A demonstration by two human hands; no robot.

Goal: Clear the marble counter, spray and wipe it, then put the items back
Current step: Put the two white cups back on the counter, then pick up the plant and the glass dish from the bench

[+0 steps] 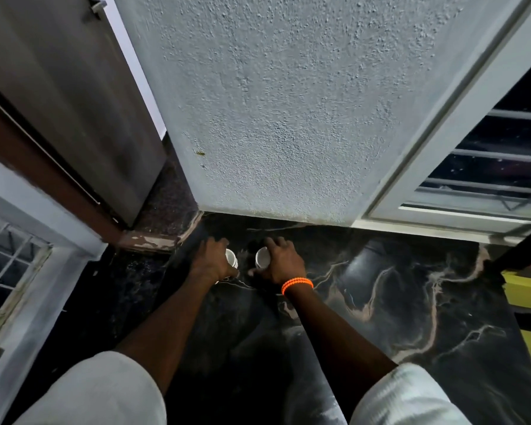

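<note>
Looking down from the head camera, no brand, label or legible writing was visible on any surface. The marble counter (396, 302) was black and glossy, crossed by pale tan and white veins that ran mostly over its right half; its left half read darker and nearly featureless. Two small white cups stood on it close to the far edge, where the counter met the rough grey plastered wall (288, 102). The left cup (232, 258) and right cup (261, 257) stood near each other with a narrow strip of bare marble between them, both toward the far left corner. The left hand (212, 258) was wrapped over the left cup from its left side, fingers curled round it, covering most of the cup so that only its right portion showed. The right hand (281, 259) was closed round the right cup from its right side, fingers arched over the rim and thumb low near the counter surface; the open mouth of that cup faced the camera. An orange beaded bracelet (297, 284) sat on the right wrist. Both forearms reached in from the near edge, with light sleeves at the bottom of the view. Whether either cup was lifted or resting could not be determined.
</note>
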